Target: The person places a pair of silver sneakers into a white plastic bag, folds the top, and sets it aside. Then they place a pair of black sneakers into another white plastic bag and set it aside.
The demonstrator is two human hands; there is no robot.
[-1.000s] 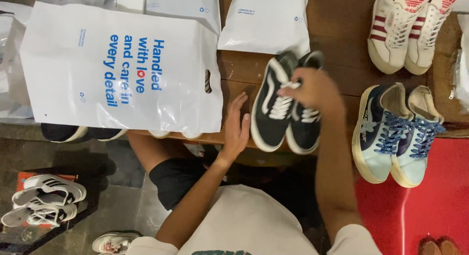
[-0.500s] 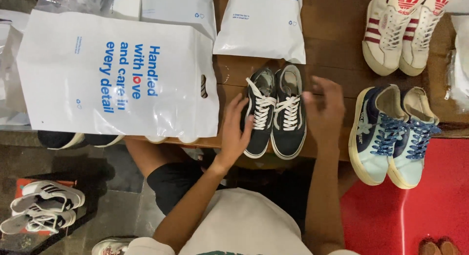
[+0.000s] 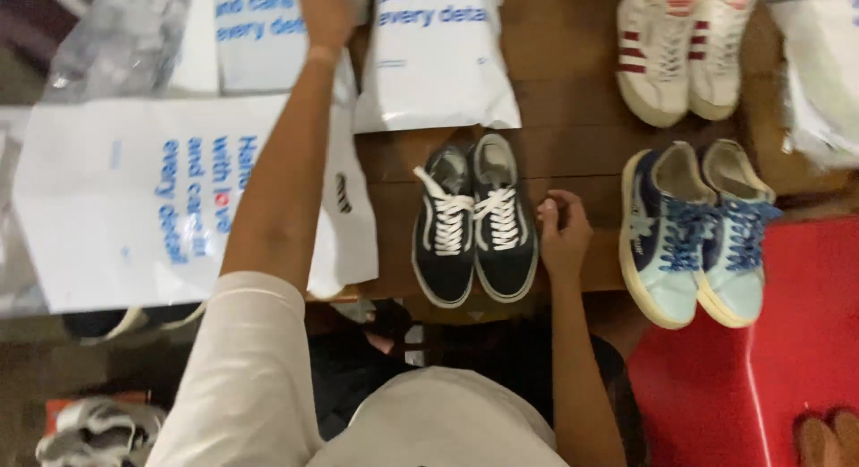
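Shoes: the black pair with white laces (image 3: 474, 224) now stands side by side on the wooden table (image 3: 573, 100), toes toward you and soles down. A second ago one shoe was tipped on its side under your right hand; both now sit level.
Right hand: your right hand (image 3: 562, 236) has let go and rests just beside the right shoe of that pair, fingers loosely curled and gripping nothing. Whether it touches the shoe's edge, you cannot tell.
Left hand: your left hand (image 3: 327, 12) has left the near table edge, where it sat by the pair, and reaches far forward over the white plastic bags (image 3: 268, 38) at the top. It lies on or just above a bag; the fingers run off the frame, so whether they grip cannot be told.
Bags: a large white bag with blue print (image 3: 134, 199) lies flat to the left, under your forearm; another white bag (image 3: 434, 60) lies just behind the black pair.
Meaning: by the look of it, the pair is set down and squared, and your attention has shifted to the bags.
Neighbours: a blue and pale pair (image 3: 693, 230) and a white pair with red stripes (image 3: 680, 51) stand to the right, apart from both hands.
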